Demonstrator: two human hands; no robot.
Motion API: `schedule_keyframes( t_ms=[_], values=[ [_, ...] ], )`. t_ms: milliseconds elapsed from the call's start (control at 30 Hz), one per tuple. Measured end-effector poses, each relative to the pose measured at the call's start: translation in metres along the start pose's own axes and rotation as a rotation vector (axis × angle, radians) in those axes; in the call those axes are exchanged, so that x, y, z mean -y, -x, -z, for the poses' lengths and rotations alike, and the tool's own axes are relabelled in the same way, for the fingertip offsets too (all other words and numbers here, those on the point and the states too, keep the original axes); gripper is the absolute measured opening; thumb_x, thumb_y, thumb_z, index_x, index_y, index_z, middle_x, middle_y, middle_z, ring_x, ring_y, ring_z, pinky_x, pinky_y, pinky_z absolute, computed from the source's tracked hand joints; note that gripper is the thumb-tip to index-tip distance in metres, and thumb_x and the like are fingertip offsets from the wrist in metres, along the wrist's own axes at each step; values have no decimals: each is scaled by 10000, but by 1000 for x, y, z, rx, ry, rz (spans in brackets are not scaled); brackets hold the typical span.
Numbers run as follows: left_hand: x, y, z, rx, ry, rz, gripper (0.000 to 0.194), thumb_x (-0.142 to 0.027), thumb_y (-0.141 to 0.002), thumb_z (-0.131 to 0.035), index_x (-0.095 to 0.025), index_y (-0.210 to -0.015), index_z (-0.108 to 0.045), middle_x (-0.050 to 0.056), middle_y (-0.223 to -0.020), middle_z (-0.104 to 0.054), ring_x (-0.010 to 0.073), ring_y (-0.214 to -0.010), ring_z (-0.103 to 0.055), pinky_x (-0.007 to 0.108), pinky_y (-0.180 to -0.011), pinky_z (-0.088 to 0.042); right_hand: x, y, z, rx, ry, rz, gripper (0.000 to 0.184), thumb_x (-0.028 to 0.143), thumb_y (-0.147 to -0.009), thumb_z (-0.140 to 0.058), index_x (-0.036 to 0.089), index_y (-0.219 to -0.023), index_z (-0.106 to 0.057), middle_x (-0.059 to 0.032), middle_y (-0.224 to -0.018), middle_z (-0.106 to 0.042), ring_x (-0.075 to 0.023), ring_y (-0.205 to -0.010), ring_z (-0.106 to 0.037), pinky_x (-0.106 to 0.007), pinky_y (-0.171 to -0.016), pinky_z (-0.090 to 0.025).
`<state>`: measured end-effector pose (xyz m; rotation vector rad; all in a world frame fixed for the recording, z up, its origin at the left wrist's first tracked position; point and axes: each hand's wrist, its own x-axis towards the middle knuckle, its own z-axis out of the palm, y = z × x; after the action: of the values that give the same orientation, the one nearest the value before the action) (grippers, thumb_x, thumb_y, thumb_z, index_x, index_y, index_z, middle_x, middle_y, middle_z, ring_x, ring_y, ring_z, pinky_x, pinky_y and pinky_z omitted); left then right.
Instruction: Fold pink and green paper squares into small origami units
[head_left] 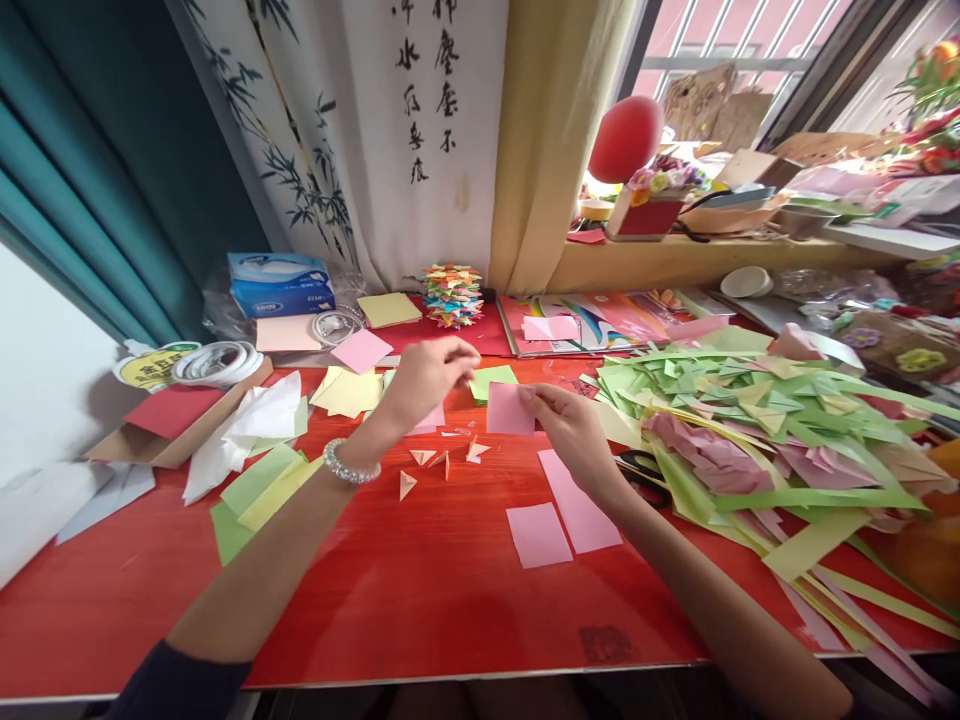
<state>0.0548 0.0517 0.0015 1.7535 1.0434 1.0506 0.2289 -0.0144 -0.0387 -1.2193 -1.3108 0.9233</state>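
Tabletop boards look glossy and red, under a smooth, flat pink rectangle and a longer pink strip. Beyond lie small, crisply folded paper triangles. The right hand pinches a thin pink sheet narrowly by its right edge, near the upper corner; the sheet extends leftward from the fingertips. The left hand hovers, blurred, fingers bent; whether it holds anything cannot be told. Farther back stands a spiky, multicoloured origami stack.
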Motion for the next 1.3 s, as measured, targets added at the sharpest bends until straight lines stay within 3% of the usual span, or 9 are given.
schedule_keyframes(
  t_ms=[67, 167, 267, 400, 600, 800, 967, 1100, 1300],
  values=[
    [-7, -14, 2, -86, 1, -33, 104, -243, -785, -588, -151, -810, -628, 20, -662, -637, 118, -599, -587, 263, -629, -496, -2, -3, 2, -26, -43, 4, 289, 434, -780, -549, 161, -704, -610, -1, -642, -534, -124, -598, -479, -229, -548, -377],
    [-14, -21, -7, -39, 14, -51, 147, -260, -755, -626, -148, -850, -624, 33, -709, -647, 135, -635, -601, 284, -648, -498, -4, -6, 3, -54, -123, 6, 278, 433, -800, -533, 169, -744, -598, 7, -651, -519, -111, -581, -471, -225, -554, -392],
    [-13, -12, -23, 31, 44, -49, 205, -236, -700, -679, -149, -875, -618, 34, -752, -648, 145, -658, -612, 294, -659, -505, -4, -5, 3, -62, -204, -1, 268, 433, -809, -526, 175, -791, -599, 9, -659, -528, -110, -581, -486, -227, -565, -413],
    [-6, 14, -34, -47, 100, -62, 149, -227, -749, -627, -164, -876, -581, 35, -863, -635, 148, -821, -607, 271, -752, -498, -2, 1, -3, -40, -286, -22, 267, 431, -816, -526, 180, -840, -615, -3, -696, -562, -118, -605, -514, -238, -595, -438],
    [2, 48, -27, -105, 55, -101, 107, -265, -823, -578, -199, -897, -617, 19, -906, -640, 151, -872, -598, 267, -794, -478, 2, 15, -16, 84, -429, -127, 239, 389, -825, -544, 176, -872, -643, -8, -738, -583, -114, -650, -529, -241, -652, -448],
    [17, 68, -12, 38, -99, -190, 175, -280, -861, -541, -270, -968, -680, 13, -1043, -618, 168, -993, -548, 306, -908, -431, 1, 24, -25, 165, -371, -201, 264, 404, -823, -545, 159, -794, -637, 4, -706, -571, -108, -655, -526, -245, -666, -450],
    [27, 78, -8, 55, -114, -30, 281, -355, -866, -511, -315, -1127, -609, 34, -982, -541, 176, -910, -531, 273, -721, -503, -1, 28, -29, 240, -370, -236, 305, 410, -863, -486, 177, -991, -635, -38, -890, -637, -148, -814, -595, -284, -760, -487],
    [27, 81, -9, 36, -175, -102, 279, -331, -891, -474, -292, -1128, -618, 37, -918, -512, 176, -904, -507, 305, -814, -463, -1, 31, -33, 314, -382, -238, 308, 394, -870, -479, 189, -1037, -636, -42, -966, -648, -157, -883, -605, -301, -809, -498],
    [27, 84, -15, 137, -233, -197, 341, -280, -918, -418, -249, -1237, -535, 60, -963, -479, 178, -933, -484, 322, -856, -429, -1, 33, -35, 351, -436, -233, 289, 376, -885, -461, 205, -1038, -638, -27, -1010, -643, -145, -920, -602, -301, -867, -478]
  ],
)
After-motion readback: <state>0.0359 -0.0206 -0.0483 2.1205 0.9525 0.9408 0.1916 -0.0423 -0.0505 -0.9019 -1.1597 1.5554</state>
